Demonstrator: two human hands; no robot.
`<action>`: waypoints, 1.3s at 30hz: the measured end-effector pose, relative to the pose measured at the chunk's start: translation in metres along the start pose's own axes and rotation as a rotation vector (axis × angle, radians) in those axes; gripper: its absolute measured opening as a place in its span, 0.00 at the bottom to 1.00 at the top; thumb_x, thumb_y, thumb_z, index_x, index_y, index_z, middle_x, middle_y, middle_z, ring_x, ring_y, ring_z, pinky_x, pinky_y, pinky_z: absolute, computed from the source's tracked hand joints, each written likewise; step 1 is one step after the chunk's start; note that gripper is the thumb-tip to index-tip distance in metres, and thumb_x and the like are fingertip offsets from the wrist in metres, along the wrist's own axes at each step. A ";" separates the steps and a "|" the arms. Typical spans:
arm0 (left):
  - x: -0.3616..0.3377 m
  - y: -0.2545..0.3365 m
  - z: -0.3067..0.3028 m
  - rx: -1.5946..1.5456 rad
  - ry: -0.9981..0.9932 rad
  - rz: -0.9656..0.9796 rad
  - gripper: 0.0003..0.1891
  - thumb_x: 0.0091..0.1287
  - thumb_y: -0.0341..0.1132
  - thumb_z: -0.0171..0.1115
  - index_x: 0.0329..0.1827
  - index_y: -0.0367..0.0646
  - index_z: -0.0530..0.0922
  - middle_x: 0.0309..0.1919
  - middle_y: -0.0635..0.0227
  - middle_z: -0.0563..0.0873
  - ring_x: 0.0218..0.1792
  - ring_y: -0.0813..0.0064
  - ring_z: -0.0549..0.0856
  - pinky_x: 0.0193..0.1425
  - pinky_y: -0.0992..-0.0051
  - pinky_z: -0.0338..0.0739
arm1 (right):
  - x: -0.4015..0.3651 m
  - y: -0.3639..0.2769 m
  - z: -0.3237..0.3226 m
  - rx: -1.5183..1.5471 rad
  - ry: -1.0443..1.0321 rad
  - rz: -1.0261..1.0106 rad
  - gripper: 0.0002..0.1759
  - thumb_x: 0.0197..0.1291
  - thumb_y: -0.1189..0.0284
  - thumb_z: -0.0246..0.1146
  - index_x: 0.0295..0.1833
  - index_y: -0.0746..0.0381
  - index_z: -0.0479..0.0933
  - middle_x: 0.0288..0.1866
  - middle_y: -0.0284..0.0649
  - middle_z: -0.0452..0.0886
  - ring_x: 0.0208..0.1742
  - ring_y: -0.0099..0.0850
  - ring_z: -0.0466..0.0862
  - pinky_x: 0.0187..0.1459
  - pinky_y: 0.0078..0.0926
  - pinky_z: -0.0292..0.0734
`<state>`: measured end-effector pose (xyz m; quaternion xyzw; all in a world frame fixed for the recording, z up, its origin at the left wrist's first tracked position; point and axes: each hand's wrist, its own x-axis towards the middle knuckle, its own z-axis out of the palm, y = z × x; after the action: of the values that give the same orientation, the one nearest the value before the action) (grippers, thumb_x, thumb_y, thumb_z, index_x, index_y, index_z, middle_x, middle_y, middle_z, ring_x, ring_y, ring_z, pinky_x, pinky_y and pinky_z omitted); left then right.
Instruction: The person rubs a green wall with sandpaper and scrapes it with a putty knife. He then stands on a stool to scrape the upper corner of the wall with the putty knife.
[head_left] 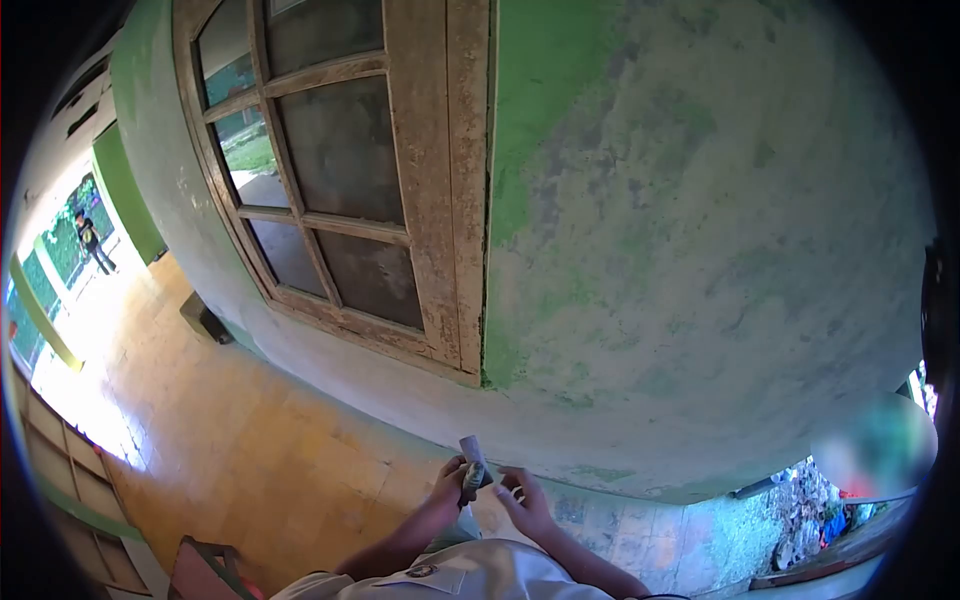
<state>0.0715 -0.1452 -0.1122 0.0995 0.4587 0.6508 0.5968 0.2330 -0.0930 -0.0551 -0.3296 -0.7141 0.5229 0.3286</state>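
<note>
My left hand (452, 488) is closed around a small pale strip (470, 448) that looks like folded paper, its light end sticking up above the fingers. A darker, patterned part of the piece shows lower down, beside the fingers; its exact kind I cannot tell. Just to the right, my right hand (526, 503) has its fingers bent and apart, the fingertips close to the piece's right edge. Both hands are in front of my light shirt (480, 570), low in the view and near the foot of the wall.
A worn green and grey wall (680, 240) with patchy paint rises ahead. Set in it is a wooden window frame (468, 200) with several panes. Yellowish floor tiles (300, 440) run left, past a low box (205, 318). A person (90, 240) stands far left.
</note>
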 end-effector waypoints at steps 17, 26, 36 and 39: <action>0.058 0.086 0.044 0.075 -0.052 0.359 0.08 0.66 0.34 0.55 0.41 0.42 0.67 0.35 0.65 0.77 0.27 0.82 0.77 0.26 0.80 0.70 | 0.089 -0.027 0.000 -0.122 -0.002 -0.379 0.13 0.56 0.71 0.62 0.43 0.67 0.74 0.40 0.44 0.76 0.43 0.36 0.76 0.46 0.28 0.71; 0.093 0.216 0.003 0.135 -0.217 0.460 0.09 0.64 0.35 0.58 0.41 0.42 0.69 0.28 0.73 0.75 0.25 0.84 0.73 0.25 0.84 0.64 | 0.198 -0.166 -0.053 0.484 0.112 -0.657 0.18 0.58 0.60 0.60 0.42 0.60 0.61 0.28 0.37 0.66 0.26 0.30 0.72 0.34 0.32 0.69; 0.136 0.303 -0.006 0.401 -0.360 0.604 0.11 0.54 0.36 0.69 0.30 0.39 0.76 0.28 0.74 0.79 0.30 0.83 0.75 0.35 0.80 0.68 | 0.245 -0.269 -0.087 0.552 0.091 -1.169 0.18 0.60 0.59 0.59 0.26 0.55 0.59 0.14 0.28 0.59 0.14 0.20 0.57 0.18 0.18 0.51; 0.150 0.310 -0.009 0.385 -0.294 0.621 0.09 0.55 0.34 0.68 0.29 0.40 0.76 0.26 0.76 0.78 0.29 0.85 0.74 0.33 0.80 0.67 | 0.241 -0.296 -0.091 0.530 0.123 -1.243 0.17 0.59 0.63 0.57 0.23 0.54 0.59 0.12 0.26 0.59 0.12 0.19 0.56 0.17 0.18 0.50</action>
<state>-0.1869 0.0221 0.0419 0.4356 0.4302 0.6813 0.4012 0.1332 0.0815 0.2818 0.2048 -0.5984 0.3745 0.6780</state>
